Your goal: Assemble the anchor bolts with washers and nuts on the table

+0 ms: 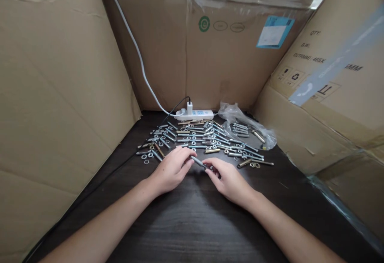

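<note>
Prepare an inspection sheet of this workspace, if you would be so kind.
Surface: dark tabletop, hardware spread over its far part.
Job's things: grey rod-shaped part held between the hands; bolts, nuts and washers lie beyond.
Clutter: crumpled clear plastic bag, far right.
Hands: left hand and right hand grip opposite ends of the part.
Cables: white cable reaches the power strip; black cable crosses the tabletop's left side.
Surroundings: cardboard walls left, right and behind.
</note>
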The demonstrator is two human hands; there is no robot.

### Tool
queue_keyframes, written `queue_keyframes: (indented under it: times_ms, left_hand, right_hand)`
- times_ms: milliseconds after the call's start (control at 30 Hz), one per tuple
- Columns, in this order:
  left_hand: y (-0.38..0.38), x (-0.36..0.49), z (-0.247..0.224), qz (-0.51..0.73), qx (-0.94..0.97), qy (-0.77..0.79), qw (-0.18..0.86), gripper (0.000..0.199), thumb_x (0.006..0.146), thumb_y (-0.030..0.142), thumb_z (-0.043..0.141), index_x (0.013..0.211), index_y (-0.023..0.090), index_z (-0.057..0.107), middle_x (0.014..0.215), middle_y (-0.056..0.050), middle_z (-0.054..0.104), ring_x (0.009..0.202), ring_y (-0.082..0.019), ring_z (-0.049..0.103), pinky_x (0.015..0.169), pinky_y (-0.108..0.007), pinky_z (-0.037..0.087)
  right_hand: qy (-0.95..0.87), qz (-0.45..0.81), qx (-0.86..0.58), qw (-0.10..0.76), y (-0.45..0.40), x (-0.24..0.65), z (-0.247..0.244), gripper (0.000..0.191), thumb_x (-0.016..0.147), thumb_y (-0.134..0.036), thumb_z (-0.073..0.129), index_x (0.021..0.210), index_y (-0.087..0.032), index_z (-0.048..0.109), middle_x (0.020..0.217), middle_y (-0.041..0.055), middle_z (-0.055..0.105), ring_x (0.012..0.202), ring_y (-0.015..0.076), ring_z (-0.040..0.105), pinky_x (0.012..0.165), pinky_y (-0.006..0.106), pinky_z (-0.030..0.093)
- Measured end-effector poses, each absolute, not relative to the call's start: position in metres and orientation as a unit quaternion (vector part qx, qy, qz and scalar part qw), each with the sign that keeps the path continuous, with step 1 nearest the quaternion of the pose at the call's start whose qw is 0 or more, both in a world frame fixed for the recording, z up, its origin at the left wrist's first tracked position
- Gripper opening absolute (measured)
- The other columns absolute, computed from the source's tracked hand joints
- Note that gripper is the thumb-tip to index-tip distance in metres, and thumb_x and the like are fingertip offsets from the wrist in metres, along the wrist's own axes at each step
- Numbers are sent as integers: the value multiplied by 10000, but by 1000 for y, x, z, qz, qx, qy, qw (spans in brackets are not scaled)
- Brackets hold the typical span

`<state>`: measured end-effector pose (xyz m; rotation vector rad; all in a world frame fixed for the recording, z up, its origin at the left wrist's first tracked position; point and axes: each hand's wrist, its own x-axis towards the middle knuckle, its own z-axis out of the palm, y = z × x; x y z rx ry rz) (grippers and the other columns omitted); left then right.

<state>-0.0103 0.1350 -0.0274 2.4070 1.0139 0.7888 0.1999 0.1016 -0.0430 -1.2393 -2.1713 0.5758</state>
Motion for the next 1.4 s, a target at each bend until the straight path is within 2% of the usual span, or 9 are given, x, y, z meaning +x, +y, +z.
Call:
queue_keyframes:
  times_ms: [100,233,333,533,667,800,967,1200,1400]
  left_hand:
    - [136,-11,-29,307,841,389,219,213,922,248,416,1125,206,468,990,-35,561,926,-164,531,835,-300,427]
    - [136,-10,-29,334,820,407,226,143,902,280,458,1009,186,468,890,-20,547,809,-149,529,747,-279,440]
    - [137,-9,-29,336,821,405,221,121,903,287,455,955,182,486,863,-18,547,794,-149,522,734,-276,439]
    - [136,-8,-29,313,840,385,220,151,902,271,450,1011,185,510,896,-26,566,792,-145,525,744,-279,450]
    - [135,-9,-29,296,853,369,221,259,882,236,467,1140,206,468,912,-23,566,804,-144,541,752,-281,461]
    - [130,-8,-28,269,868,356,217,428,840,239,523,1240,226,373,946,-25,554,824,-155,553,747,-291,474]
    - [122,-2,-26,255,892,324,187,697,756,274,630,1315,222,217,1115,-73,502,910,-195,551,792,-338,476]
    - [118,3,-24,235,915,302,129,707,724,321,674,1269,213,236,1101,-87,470,931,-230,529,780,-375,466]
    - [119,2,-24,225,917,311,109,659,707,200,634,1251,205,261,1132,-89,460,916,-214,526,788,-363,451]
  right_hand:
    - [-811,223,-456,290,101,198,-45,258,876,-186,461,1118,-208,547,1011,49,630,812,162,591,739,290,491]
    - [-806,230,-452,304,99,196,-45,267,871,-185,475,1129,-210,543,999,43,629,774,147,586,708,275,487]
    - [-798,239,-453,319,97,195,-44,287,865,-192,490,1149,-216,527,963,36,627,726,135,576,679,267,484]
    - [-781,261,-457,337,96,193,-42,312,859,-191,498,1170,-214,504,847,14,611,682,123,571,640,246,485]
    - [-762,275,-464,358,97,194,-43,308,848,-179,507,1155,-204,508,809,12,620,687,129,581,615,237,482]
    - [-729,311,-456,405,98,193,-46,296,835,-179,531,1130,-200,521,940,37,626,720,130,590,677,262,500]
    - [-664,410,-434,450,93,184,-47,252,842,-213,541,1092,-188,527,903,38,613,725,139,598,654,261,512]
    - [-678,418,-427,429,85,174,-44,181,838,-201,546,1018,-185,562,794,5,605,664,121,556,621,238,478]
    - [-677,427,-427,421,85,174,-44,210,829,-188,550,1037,-181,575,808,6,616,667,116,558,632,234,472]
